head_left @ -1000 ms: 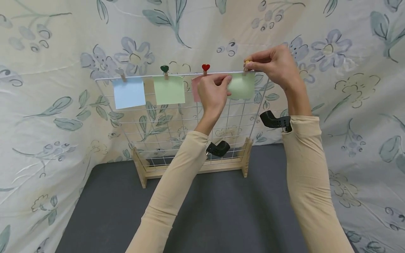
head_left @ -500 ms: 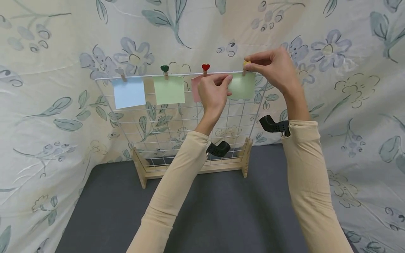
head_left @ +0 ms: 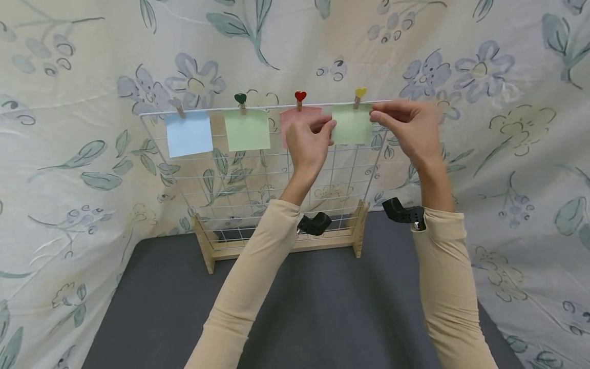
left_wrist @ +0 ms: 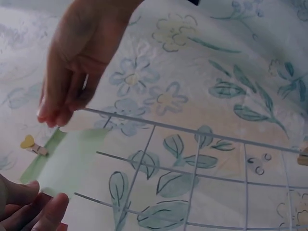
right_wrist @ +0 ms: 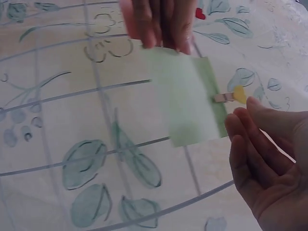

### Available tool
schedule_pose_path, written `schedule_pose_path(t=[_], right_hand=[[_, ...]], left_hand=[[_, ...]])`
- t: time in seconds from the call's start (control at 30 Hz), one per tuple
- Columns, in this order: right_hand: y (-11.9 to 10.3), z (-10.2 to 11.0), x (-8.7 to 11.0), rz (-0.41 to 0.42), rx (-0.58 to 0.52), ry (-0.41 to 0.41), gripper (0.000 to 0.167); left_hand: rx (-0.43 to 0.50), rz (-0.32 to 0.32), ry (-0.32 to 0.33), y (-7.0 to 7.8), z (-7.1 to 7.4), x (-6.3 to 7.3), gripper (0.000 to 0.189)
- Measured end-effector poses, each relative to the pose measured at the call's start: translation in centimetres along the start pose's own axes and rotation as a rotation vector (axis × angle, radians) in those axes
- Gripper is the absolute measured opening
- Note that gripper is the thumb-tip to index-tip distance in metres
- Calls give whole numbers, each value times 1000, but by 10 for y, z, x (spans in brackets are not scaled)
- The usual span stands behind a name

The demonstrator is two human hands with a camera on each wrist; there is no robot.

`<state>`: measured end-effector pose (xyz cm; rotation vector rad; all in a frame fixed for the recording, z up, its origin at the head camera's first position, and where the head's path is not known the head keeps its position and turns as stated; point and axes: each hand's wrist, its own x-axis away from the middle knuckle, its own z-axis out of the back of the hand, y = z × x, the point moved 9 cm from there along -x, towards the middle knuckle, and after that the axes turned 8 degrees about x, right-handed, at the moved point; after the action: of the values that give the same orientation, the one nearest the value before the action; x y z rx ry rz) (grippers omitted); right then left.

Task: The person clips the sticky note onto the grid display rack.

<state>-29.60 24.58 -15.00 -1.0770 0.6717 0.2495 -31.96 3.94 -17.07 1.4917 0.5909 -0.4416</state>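
Note:
A pale green paper note (head_left: 352, 125) hangs at the right of the wire rack's top bar under a yellow heart clothespin (head_left: 359, 95). My left hand (head_left: 308, 146) pinches the note's left edge between thumb and fingers, and covers part of a pink note (head_left: 295, 117). My right hand (head_left: 410, 128) is at the note's upper right corner, off the clothespin; its thumb and fingers are slightly bent. In the right wrist view, the right thumb is beside the yellow heart (right_wrist: 239, 95), with a gap to the paper (right_wrist: 187, 101).
The white wire rack (head_left: 265, 171) stands on wooden feet (head_left: 358, 230) on a dark grey table (head_left: 299, 307). Left along its bar hang a blue note (head_left: 189, 134) and another green note (head_left: 247, 130), each under a clothespin. Floral cloth (head_left: 92, 128) hangs behind.
My right hand has let go of the yellow heart clothespin and moved down and right to the note's corner. The clothespin stays on the bar. My left hand keeps its pinch.

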Motion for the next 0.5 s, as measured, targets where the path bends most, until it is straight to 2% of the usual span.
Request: schedule_pose_path(t=[0.1, 0.33, 0.5], right_hand=[[10, -10, 12, -3, 53, -60, 24], [29, -32, 34, -14, 90, -175, 23], [43, -51, 54, -30, 190, -276, 24]], left_hand=[[20, 3, -7, -4, 2, 6, 11], [82, 14, -35, -16, 8, 24, 12], [153, 18, -143, -28, 15, 40, 14]])
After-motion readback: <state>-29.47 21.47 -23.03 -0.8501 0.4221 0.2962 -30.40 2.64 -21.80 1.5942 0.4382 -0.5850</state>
